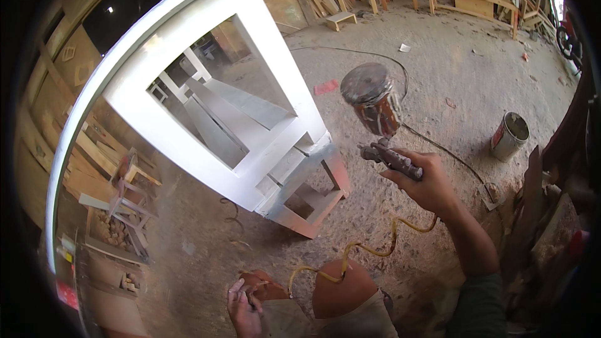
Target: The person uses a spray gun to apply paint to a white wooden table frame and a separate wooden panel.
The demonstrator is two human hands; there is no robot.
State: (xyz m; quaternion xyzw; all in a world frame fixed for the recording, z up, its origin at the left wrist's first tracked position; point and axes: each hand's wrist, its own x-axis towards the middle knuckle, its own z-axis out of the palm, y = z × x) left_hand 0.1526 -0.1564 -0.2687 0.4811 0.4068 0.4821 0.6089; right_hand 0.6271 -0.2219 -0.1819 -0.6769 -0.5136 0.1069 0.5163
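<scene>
My right hand [432,181] grips a spray gun [400,161], its paint-streaked cup [374,103] standing on top. The gun points left toward a tall wooden furniture frame [216,87] with large openings. Most of the frame's face is glossy white; its lower end [313,194] shows grey and reddish brown. A gap separates gun and frame. A coiled yellow hose [366,250] runs from below my right hand across my knees. Beside my left knee, my left hand [244,310] has curled fingers; the hose passes close by, but what they hold is hidden.
A paint-stained can [510,136] stands on the dusty floor at right, near a dark cable [447,153]. Scrap boards [532,206] lean at lower right. Small wooden frames [131,194] sit at left. Chairs and a stool [341,20] line the far side.
</scene>
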